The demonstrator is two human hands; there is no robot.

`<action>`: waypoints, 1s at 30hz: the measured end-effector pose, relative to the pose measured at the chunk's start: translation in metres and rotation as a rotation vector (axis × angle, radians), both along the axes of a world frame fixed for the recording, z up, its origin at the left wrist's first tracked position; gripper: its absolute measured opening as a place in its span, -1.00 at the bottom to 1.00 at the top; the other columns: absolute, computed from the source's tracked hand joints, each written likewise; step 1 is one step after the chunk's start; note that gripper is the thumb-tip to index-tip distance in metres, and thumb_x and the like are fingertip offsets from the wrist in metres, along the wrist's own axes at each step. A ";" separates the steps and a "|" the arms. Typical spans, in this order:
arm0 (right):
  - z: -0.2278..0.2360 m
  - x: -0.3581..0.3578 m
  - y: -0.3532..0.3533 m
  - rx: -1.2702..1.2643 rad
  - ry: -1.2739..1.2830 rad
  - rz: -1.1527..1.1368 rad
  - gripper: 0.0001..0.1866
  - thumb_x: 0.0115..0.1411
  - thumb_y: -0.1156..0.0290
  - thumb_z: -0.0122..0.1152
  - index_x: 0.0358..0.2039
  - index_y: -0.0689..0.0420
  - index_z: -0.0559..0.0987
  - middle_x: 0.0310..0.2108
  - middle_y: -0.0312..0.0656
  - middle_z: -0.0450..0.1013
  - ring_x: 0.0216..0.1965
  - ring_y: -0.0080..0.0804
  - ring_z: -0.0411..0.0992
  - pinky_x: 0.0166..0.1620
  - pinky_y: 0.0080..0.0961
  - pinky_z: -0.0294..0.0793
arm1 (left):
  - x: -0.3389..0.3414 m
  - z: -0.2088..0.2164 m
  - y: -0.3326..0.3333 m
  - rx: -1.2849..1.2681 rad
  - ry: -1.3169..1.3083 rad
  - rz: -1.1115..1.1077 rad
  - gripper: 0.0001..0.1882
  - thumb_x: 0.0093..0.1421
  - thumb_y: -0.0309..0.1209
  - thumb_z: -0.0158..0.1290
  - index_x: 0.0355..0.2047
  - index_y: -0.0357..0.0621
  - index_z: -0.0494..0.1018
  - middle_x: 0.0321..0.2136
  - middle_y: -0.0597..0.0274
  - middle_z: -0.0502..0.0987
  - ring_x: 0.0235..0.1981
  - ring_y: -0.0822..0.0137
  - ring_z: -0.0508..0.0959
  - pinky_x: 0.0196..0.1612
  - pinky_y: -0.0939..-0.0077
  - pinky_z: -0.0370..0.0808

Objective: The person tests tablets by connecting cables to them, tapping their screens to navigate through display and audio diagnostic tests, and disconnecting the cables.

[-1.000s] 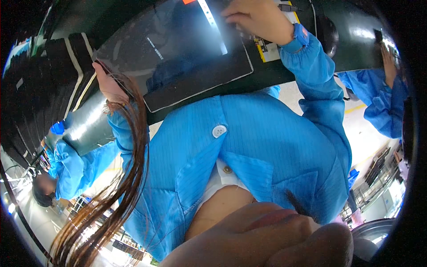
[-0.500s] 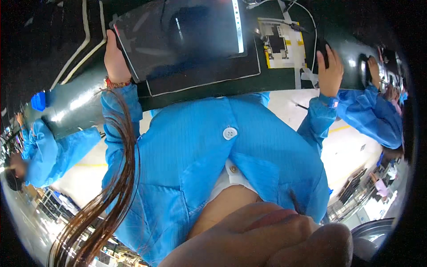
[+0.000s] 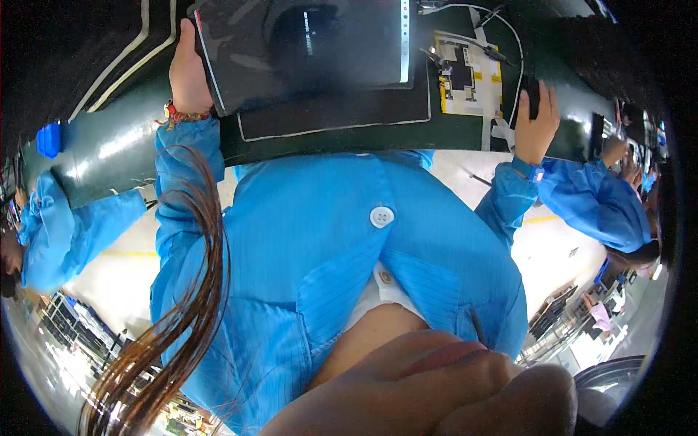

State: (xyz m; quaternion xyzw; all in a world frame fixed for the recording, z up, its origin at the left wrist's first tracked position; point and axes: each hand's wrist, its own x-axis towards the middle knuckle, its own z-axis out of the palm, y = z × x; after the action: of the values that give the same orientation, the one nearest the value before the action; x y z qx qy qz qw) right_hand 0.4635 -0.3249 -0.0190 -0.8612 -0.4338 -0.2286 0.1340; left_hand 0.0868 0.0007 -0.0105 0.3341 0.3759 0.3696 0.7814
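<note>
My left hand (image 3: 190,78) grips the left edge of a dark tablet (image 3: 291,62), thumb along the rim and the other fingers hidden behind it. A strip of coloured icons runs down the right side of its lit screen, beside a short line of text in the middle. Below the tablet a black mat (image 3: 334,122) with a pale outline lies on the dark green bench. Over on the right, my right hand (image 3: 536,134) rests on a black computer mouse (image 3: 534,98), fingers curved over it.
Between tablet and mouse, a yellow-edged sheet with a circuit-like pattern (image 3: 469,83) lies taped down, with cables (image 3: 494,54) across it. A blue bin (image 3: 49,139) stands at far left. Co-workers in blue sleeves (image 3: 592,196) sit close on both sides.
The whole view has shifted slightly. The tablet and my left hand sit a little higher in the picture; my right hand stays on the mouse.
</note>
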 end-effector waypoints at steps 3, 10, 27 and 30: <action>0.025 -0.010 0.021 0.159 0.178 0.207 -0.65 0.12 0.31 0.13 -0.06 0.09 0.50 -0.01 0.00 0.37 0.00 -0.04 0.34 0.06 -0.27 0.31 | 0.017 0.000 -0.003 0.019 0.032 -0.007 -0.52 0.31 -0.06 -0.22 0.03 -0.16 0.34 -0.06 0.14 0.46 -0.09 0.21 0.47 -0.02 0.38 0.40; 0.035 -0.057 0.130 -0.191 0.519 0.806 -0.59 0.11 0.15 0.09 -0.10 0.14 0.49 -0.20 -0.03 0.46 -0.13 -0.08 0.41 -0.02 -0.25 0.38 | 0.014 0.015 -0.014 0.085 0.267 0.130 -0.42 0.30 0.01 -0.28 0.14 -0.17 0.22 0.10 0.14 0.31 0.08 0.20 0.32 0.15 0.34 0.22; 0.012 -0.061 0.144 -0.035 0.782 0.856 -0.66 -0.05 0.17 0.23 -0.30 0.10 0.50 -0.43 -0.07 0.47 -0.36 -0.16 0.48 -0.28 -0.32 0.44 | 0.006 0.008 -0.004 -0.069 0.093 0.010 -0.45 0.34 -0.03 -0.36 0.16 -0.14 0.18 0.14 0.13 0.26 0.09 0.12 0.30 0.16 0.26 0.19; 0.023 -0.059 0.133 -0.170 0.689 0.606 -0.62 -0.06 0.10 0.28 -0.29 0.06 0.51 -0.46 -0.15 0.47 -0.40 -0.24 0.47 -0.32 -0.39 0.44 | 0.016 0.008 -0.008 -0.027 0.164 0.051 -0.43 0.33 -0.01 -0.35 0.15 -0.16 0.20 0.11 0.12 0.29 0.09 0.11 0.31 0.16 0.26 0.20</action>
State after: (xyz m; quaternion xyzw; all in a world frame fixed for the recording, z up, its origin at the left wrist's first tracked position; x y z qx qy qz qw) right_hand 0.4046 -0.1914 0.0043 -0.7291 -0.6133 0.1568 0.2600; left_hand 0.1025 -0.0076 -0.0026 0.3428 0.4519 0.3555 0.7429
